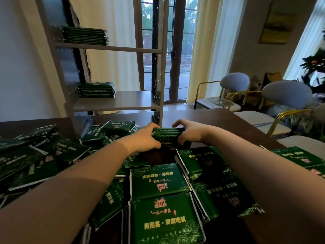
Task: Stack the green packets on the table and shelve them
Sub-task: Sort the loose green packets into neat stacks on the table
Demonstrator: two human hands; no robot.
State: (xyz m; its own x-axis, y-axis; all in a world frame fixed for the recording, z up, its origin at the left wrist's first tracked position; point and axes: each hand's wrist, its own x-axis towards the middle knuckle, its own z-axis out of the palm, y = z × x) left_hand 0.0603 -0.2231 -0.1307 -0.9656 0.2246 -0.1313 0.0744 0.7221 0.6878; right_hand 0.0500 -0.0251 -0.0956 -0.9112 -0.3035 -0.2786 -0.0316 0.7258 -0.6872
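- While loose green packets are lying across the tabletop, we are squaring a small stack, our left hand and right hand curled round its ends.
- We are judging the next move: lifting it level onto the shelf.

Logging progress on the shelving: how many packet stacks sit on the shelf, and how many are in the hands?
Shelved stacks: 2, the upper stack and the lower stack
Stacks in hand: 1, the held stack, gripped by left hand and right hand
Total: 3
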